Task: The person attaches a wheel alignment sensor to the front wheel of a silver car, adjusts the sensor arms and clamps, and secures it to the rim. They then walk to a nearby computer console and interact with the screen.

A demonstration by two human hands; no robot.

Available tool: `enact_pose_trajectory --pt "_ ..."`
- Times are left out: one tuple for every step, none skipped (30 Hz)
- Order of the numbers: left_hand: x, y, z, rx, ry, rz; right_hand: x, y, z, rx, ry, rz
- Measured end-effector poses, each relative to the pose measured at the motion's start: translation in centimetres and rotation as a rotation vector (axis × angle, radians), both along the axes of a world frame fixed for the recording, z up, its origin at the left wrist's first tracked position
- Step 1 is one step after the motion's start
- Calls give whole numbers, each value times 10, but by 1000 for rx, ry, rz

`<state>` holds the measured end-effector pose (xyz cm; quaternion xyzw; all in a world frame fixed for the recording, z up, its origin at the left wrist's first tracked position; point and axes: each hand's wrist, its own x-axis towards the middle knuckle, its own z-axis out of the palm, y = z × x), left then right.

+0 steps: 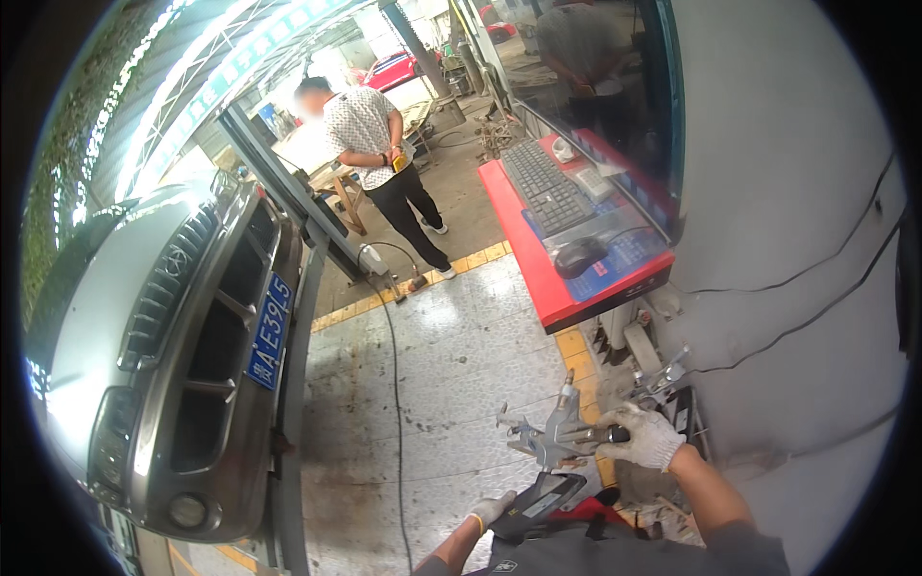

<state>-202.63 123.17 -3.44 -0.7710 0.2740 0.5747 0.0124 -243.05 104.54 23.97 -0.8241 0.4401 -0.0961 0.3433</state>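
Low in the view, my left hand (495, 508), in a white glove, is closed on the edge of a black box-shaped unit (540, 502) with a pale label or panel on its face. Joined to or just above that unit is a grey metal wheel clamp (557, 440) with several arms spreading from its middle. My right hand (645, 437), also gloved, wraps round the black knob (615, 435) at the clamp's right side. The fingers of my left hand are partly hidden by the unit. A second metal clamp (663, 376) stands by the wall, beyond my right hand.
A silver car (158, 355) stands at left beside a lift post (288, 187). A cable (396, 422) runs along the floor. At right, a red cabinet (567, 309) carries a keyboard (545, 187), a mouse (580, 257) and a screen. Another person (375, 144) stands ahead.
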Motion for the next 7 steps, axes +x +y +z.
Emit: enact_pose_trajectory --pt "15 15 -1 -12 6 -47 15 7 -8 18 -35 17" --pt "30 30 0 9 -109 -186 28 10 -13 6 -82 37" --pt "43 53 2 -11 -166 -131 44 16 -15 79 -82 35" --pt "56 66 1 68 -122 -69 64 21 -17 130 -65 56" --pt "68 87 -2 73 -68 0 86 27 -22 133 -100 66" --pt "85 100 -7 103 -213 -69 105 31 -27 105 -120 90" --pt "124 88 -13 99 -206 -63 122 37 -30 201 -181 86"
